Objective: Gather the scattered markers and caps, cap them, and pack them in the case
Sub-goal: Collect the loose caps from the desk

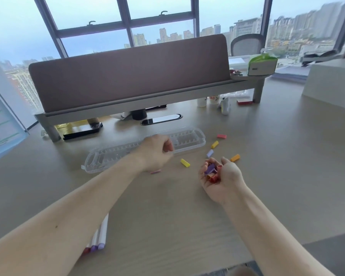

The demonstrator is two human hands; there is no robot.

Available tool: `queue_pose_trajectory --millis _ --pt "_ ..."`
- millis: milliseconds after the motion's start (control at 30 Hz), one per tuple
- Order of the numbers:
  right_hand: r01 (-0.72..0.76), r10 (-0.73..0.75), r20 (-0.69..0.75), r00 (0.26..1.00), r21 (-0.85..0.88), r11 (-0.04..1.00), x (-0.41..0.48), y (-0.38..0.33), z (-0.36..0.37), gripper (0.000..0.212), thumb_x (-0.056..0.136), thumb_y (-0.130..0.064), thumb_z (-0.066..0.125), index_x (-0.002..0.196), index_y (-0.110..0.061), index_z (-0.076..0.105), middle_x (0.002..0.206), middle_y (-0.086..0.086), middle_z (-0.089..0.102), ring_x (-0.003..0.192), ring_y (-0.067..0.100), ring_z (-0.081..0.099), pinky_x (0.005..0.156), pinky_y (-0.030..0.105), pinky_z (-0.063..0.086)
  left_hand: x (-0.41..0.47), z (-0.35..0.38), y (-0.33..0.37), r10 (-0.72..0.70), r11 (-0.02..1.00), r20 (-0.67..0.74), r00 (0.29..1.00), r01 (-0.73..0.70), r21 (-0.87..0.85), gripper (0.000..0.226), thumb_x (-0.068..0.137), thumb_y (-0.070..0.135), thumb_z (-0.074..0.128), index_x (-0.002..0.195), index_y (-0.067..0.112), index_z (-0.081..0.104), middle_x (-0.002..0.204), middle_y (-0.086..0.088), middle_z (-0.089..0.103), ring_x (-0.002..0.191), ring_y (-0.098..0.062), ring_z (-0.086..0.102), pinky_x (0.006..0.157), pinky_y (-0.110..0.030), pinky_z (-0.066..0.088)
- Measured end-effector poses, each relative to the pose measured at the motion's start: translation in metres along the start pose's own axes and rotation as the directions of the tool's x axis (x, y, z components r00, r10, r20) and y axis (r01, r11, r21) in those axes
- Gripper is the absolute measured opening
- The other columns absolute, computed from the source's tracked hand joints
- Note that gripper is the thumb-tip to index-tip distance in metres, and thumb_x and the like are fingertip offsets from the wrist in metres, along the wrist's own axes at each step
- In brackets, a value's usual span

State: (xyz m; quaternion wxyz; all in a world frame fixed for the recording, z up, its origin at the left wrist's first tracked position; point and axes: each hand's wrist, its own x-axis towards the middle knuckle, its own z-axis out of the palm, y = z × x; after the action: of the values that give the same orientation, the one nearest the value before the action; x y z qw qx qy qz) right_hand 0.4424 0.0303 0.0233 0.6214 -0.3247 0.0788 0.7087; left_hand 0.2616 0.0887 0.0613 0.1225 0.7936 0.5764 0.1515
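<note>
Caps (212, 172) fill my cupped right hand (220, 179); the left hand (157, 152), its grip curled narrow, hovers beside the yellow cap (185, 162), lying between both hands on the surface (267, 156), nearer the left.

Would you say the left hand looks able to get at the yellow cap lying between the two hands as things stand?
Probably yes. The yellow cap lies loose on bare desk, just right of the left hand, with nothing over it. The right hand cups other caps nearby but does not block the way.
</note>
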Motion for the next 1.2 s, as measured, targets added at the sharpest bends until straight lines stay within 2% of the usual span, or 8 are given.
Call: queue_pose_trajectory --millis 100,267,367,500,633,767,1033,1200 --pt "0.007 -0.008 0.004 1.0 0.016 1.0 -0.003 -0.008 -0.005 0.052 0.112 -0.035 0.032 0.072 -0.006 0.049 0.066 0.007 0.051 0.056 0.017 0.047 0.038 0.017 0.044 -0.004 0.013 -0.034 -0.132 0.978 0.075 0.988 0.118 0.172 0.013 0.089 0.022 0.074 0.096 0.02 0.064 0.103 0.003 0.065 0.092 -0.015 0.062 0.077 -0.027 0.048" --pt "0.002 -0.003 -0.011 1.0 -0.019 1.0 -0.002 -0.01 -0.007 0.046 0.111 -0.032 0.039 0.077 -0.004 0.054 0.075 0.012 0.056 0.063 0.021 0.054 0.045 0.027 0.057 -0.01 0.021 -0.02 -0.101 0.986 0.104 0.989 0.085 0.145 0.007 0.096 0.022 0.068 0.097 0.015 0.068 0.094 0.01 0.06 0.096 -0.006 0.055 0.082 -0.024 0.045" --pt "-0.004 0.005 0.02 1.0 -0.068 0.998 -0.001 -0.006 -0.006 0.043 0.11 -0.032 0.04 0.087 -0.001 0.058 0.085 0.016 0.06 0.072 0.026 0.061 0.055 0.036 0.062 -0.007 0.013 0.016 -0.011 0.996 0.13 0.991 0.022 -0.09 0.009 0.095 0.029 0.069 0.093 0.02 0.067 0.089 0.006 0.072 0.087 -0.015 0.067 0.084 -0.036 0.055" --pt "-0.027 0.032 0.089 0.995 -0.062 0.998 0.0 -0.005 -0.006 0.042 0.11 -0.032 0.038 0.103 0.002 0.062 0.095 0.02 0.065 0.076 0.027 0.065 0.055 0.038 0.064 0.001 0.008 0.064 0.127 0.958 0.169 0.977 -0.077 -0.278 0.014 0.093 0.033 0.072 0.099 0.02 0.071 0.09 0.005 0.075 0.088 -0.014 0.071 0.082 -0.032 0.059" --pt "-0.009 0.009 0.016 1.0 -0.046 0.999 -0.002 -0.012 -0.011 0.032 0.106 -0.014 0.045 0.079 -0.003 0.058 0.069 0.009 0.056 0.059 0.017 0.052 0.041 0.02 0.051 0.016 0.01 0.024 -0.034 0.999 0.04 0.999 0.035 -0.013 0.012 0.097 0.032 0.065 0.102 0.021 0.065 0.1 0.006 0.067 0.095 -0.018 0.064 0.079 -0.028 0.05" --pt "0.0 0.0 0.023 1.0 -0.027 1.0 -0.001 -0.021 -0.018 0.037 0.108 -0.02 0.043 0.076 -0.007 0.053 0.07 0.005 0.051 0.056 0.013 0.047 0.035 0.016 0.043 0.013 0.024 -0.027 -0.184 0.962 -0.025 0.983 0.185 0.198 0.015 0.095 0.029 0.068 0.102 0.017 0.064 0.11 -0.006 0.068 0.101 -0.026 0.063 0.087 -0.035 0.052" --pt "0.054 -0.053 0.003 0.999 -0.059 0.997 -0.001 -0.024 -0.02 0.041 0.11 -0.027 0.041 0.08 -0.003 0.056 0.073 0.012 0.057 0.063 0.021 0.056 0.045 0.026 0.057 0.015 0.039 -0.011 -0.141 0.98 -0.021 0.99 0.143 0.136 0.014 0.101 0.028 0.061 0.096 0.016 0.06 0.099 -0.003 0.063 0.096 -0.024 0.06 0.073 -0.032 0.042" --pt "0.057 -0.054 0.044 0.998 -0.068 0.996 0.001 -0.026 -0.013 0.039 0.111 -0.03 0.04 0.096 0.0 0.059 0.085 0.017 0.062 0.072 0.024 0.061 0.062 0.035 0.062 0.015 0.027 0.063 0.103 0.984 0.078 0.992 -0.09 -0.151 0.019 0.102 0.038 0.059 0.101 0.019 0.064 0.092 0.005 0.065 0.086 -0.015 0.061 0.074 -0.029 0.05"
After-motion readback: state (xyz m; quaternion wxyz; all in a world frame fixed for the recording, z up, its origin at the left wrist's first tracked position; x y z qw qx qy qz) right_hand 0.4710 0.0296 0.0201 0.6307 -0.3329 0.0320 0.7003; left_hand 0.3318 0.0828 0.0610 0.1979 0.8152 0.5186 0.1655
